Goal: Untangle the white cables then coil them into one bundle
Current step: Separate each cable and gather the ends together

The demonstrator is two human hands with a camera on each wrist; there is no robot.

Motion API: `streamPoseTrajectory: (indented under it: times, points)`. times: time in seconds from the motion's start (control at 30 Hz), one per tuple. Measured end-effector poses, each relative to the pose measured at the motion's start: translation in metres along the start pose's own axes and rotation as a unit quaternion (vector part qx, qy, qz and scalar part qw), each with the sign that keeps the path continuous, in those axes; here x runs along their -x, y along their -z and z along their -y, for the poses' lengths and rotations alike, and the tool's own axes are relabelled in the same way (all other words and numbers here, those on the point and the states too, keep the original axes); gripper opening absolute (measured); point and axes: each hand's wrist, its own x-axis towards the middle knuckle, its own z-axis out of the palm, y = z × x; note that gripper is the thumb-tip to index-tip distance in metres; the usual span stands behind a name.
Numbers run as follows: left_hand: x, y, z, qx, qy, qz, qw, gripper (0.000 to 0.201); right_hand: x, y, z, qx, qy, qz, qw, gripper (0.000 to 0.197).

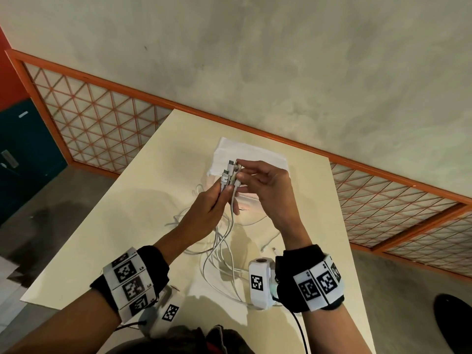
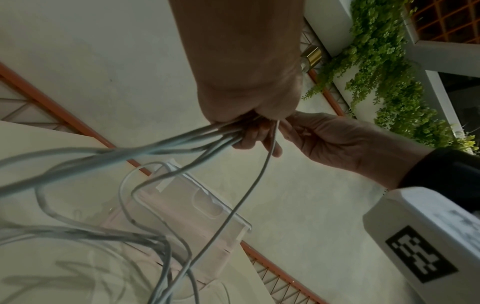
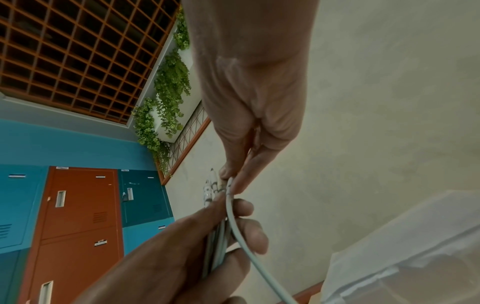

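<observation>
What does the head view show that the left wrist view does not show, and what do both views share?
Only the head view shows the cable plugs standing above the left hand, the right hand pinching one plug, and a folded white cloth on the table.

Only the left wrist view shows green hanging plants and a clear plastic box.

Both show the two hands meeting and the loose white cables hanging below them.

Cable ends hidden in left hand; loops cropped.
</observation>
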Motion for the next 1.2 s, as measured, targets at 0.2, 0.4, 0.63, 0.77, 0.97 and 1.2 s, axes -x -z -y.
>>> streamPoseTrajectory:
  times: [0.2, 0.4, 0.63, 0.77, 0.97, 1.2]
  points:
    - [-0.001, -0.002, -0.005, 0.0, -0.005, 0.003, 1.0, 0.025, 0.001, 0.004, 0.001, 0.03, 0.021, -0.007, 0.999, 0.025]
    - [-0.001, -0.002, -0.007, -0.001, -0.003, 0.011, 1.0, 0.019, 0.005, 0.005, 0.0, 0.107, 0.1, -0.02, 0.989, 0.023]
    - [0.002, -0.009, -0.009, 0.041, 0.033, 0.025, 0.998, 0.021, 0.004, 0.017, 0.003, 0.115, 0.081, 0.025, 0.99, 0.01]
    - [0.001, -0.008, -0.016, 0.096, 0.069, 0.016, 0.993, 0.029, 0.003, 0.027, 0.003, 0.12, 0.06, 0.048, 0.99, 0.014]
    - [0.0, -0.005, -0.016, 0.136, 0.112, 0.027, 0.984, 0.03, 0.004, 0.036, 0.006, 0.109, 0.049, 0.067, 0.991, 0.014]
    - [0.003, -0.01, -0.016, 0.069, 0.068, 0.088, 0.991, 0.027, 0.003, 0.035, 0.011, 0.101, 0.044, 0.062, 0.992, 0.017]
